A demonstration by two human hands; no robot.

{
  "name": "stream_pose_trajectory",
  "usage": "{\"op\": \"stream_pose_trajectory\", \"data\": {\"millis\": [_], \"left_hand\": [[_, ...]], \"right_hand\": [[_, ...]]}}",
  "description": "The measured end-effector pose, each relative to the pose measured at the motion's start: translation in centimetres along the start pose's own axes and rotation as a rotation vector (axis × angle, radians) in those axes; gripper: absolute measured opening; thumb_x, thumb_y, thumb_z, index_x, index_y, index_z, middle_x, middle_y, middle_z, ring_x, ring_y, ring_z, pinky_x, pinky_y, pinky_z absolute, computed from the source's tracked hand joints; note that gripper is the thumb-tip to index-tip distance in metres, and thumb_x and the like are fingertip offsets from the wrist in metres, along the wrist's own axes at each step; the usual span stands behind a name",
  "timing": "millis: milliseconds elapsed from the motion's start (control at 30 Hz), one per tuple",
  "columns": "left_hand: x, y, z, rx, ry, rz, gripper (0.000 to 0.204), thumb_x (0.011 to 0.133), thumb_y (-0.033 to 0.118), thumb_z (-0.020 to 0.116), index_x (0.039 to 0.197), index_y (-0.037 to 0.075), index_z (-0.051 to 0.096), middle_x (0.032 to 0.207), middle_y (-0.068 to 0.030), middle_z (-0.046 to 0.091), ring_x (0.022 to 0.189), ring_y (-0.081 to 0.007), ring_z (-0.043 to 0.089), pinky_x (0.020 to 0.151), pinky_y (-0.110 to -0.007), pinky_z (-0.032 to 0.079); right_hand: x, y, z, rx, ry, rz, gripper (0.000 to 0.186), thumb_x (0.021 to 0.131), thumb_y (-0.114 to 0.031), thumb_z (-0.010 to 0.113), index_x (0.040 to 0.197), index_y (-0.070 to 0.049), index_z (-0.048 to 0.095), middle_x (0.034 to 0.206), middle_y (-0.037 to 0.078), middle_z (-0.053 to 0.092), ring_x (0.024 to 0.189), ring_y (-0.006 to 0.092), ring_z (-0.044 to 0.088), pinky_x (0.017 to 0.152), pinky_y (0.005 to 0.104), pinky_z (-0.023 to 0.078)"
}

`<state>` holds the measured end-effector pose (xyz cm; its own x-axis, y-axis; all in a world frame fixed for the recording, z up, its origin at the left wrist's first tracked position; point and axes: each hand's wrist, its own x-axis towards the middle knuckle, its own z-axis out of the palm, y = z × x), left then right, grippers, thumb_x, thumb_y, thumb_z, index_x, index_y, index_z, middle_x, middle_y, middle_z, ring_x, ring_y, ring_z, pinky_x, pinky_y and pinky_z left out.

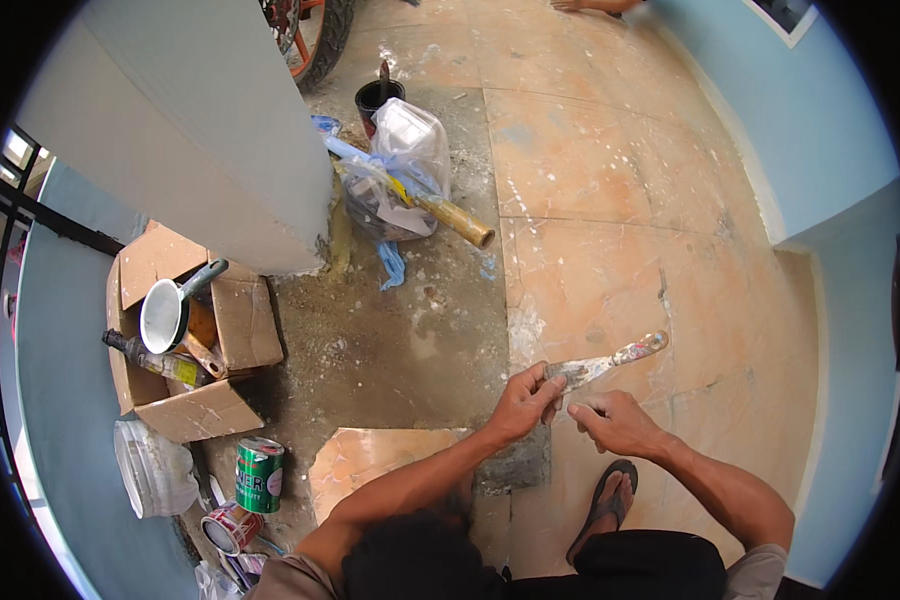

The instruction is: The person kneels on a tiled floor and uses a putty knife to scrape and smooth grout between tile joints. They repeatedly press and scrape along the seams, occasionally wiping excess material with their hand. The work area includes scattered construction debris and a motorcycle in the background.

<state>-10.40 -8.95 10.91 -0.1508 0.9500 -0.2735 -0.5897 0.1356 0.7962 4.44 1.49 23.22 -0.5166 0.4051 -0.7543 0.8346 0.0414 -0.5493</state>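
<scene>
My left hand (525, 405) pinches a putty knife (592, 369) by its blade end, in front of me and above the floor. The blade is grey and smeared with white, and the paint-spotted handle points away to the right. Just below the blade is my right hand (618, 424), its fingers curled and its thumb toward the knife. It appears slightly apart from the blade. What those curled fingers hold, if anything, is hidden.
At left, a cardboard box (245, 325) holds a dipper (165, 315) and a bottle. Below stand a green can (259, 475) and a white bucket (155, 468). A plastic bag (410, 145) lies by the pillar (220, 130). Another person's hand (570, 5) shows at the top.
</scene>
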Motion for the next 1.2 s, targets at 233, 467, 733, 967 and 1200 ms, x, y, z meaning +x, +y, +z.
{"op": "stream_pose_trajectory", "data": {"millis": [233, 467, 733, 967, 1200], "left_hand": [[-0.2, -0.4, -3.7, 0.536, -0.212, 0.022, 0.036, 0.11, 0.027, 0.056, 0.088, -0.002, 0.057, 0.072, -0.0138, 0.057, 0.067, -0.0197, 0.053, 0.066, -0.04, 0.047], [-1.3, -3.7, -7.4, 0.521, -0.233, -0.054, 0.034, 0.11, 0.027, 0.053, 0.117, -0.001, 0.07, 0.089, -0.0119, 0.069, 0.083, -0.0165, 0.058, 0.079, -0.036, 0.05], [0.4, -6.1, -5.0, 0.795, -0.078, -0.119, 0.033, 0.109, 0.025, 0.055, 0.095, -0.004, 0.064, 0.084, -0.0193, 0.064, 0.075, -0.0217, 0.057, 0.072, -0.04, 0.049], [-1.0, -6.7, -4.9, 1.178, 0.118, 0.317, 0.028, 0.095, 0.014, 0.066, 0.121, 0.003, 0.063, 0.122, -0.0201, 0.064, 0.113, -0.0364, 0.061, 0.098, -0.053, 0.046], [-2.5, -8.2, -7.6, 1.464, 0.181, 0.365, 0.063, 0.092, 0.017, 0.071, 0.15, 0.004, 0.052, 0.162, -0.0176, 0.043, 0.156, -0.0374, 0.033, 0.127, -0.066, 0.013]], "right_hand": [[-1.4, -2.4, -1.5, -0.854, 0.488, -0.645, 0.048, 0.094, -0.03, 0.077, 0.134, -0.008, 0.062, 0.113, 0.019, 0.064, 0.094, 0.0373, 0.066, 0.076, 0.0464, 0.055], [4.4, 5.0, 10.4, -0.254, 0.419, -0.459, 0.07, 0.092, -0.024, 0.078, 0.156, -0.015, 0.05, 0.111, 0.018, 0.066, 0.098, 0.0415, 0.067, 0.081, 0.0493, 0.055], [4.8, 10.0, 10.2, -0.266, 0.564, -0.301, 0.057, 0.095, -0.023, 0.075, 0.15, -0.02, 0.059, 0.1, 0.015, 0.064, 0.089, 0.0381, 0.068, 0.075, 0.0476, 0.056], [5.5, 14.7, 6.5, -0.433, 0.655, -0.057, 0.043, 0.099, -0.029, 0.072, 0.141, -0.021, 0.068, 0.098, 0.015, 0.064, 0.09, 0.0374, 0.067, 0.077, 0.0481, 0.055], [8.4, 12.7, 5.6, -0.576, 0.6, -0.175, 0.039, 0.101, -0.032, 0.069, 0.139, -0.024, 0.068, 0.101, 0.015, 0.062, 0.08, 0.0369, 0.069, 0.068, 0.048, 0.058]]}}
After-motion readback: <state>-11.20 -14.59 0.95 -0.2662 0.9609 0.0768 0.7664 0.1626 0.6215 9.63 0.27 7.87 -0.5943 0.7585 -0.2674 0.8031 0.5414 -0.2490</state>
